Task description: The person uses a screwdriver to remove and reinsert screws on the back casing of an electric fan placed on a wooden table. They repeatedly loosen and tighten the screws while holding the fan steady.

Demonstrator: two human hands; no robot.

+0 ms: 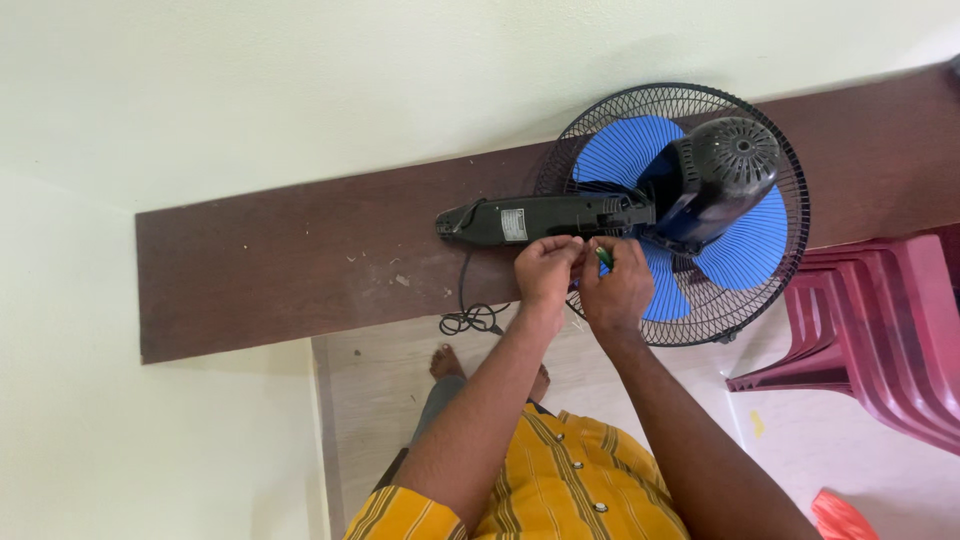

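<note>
A pale wall [300, 90] and a long brown board [300, 260] carry a fan [690, 210] with blue blades. Red chairs [880, 330] stand beside it. Left hand [545, 270] pinches closed at the fan's neck; right hand [615, 285] grips a green tool [604, 257].

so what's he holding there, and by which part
The right hand grips a small green-handled tool, likely a screwdriver, by its handle. The left hand pinches at the fan's black stem; whether it holds anything cannot be told.

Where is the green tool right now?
In the head view, right of centre, the green tool sits in the right hand, just below the fan's black stem.
</note>
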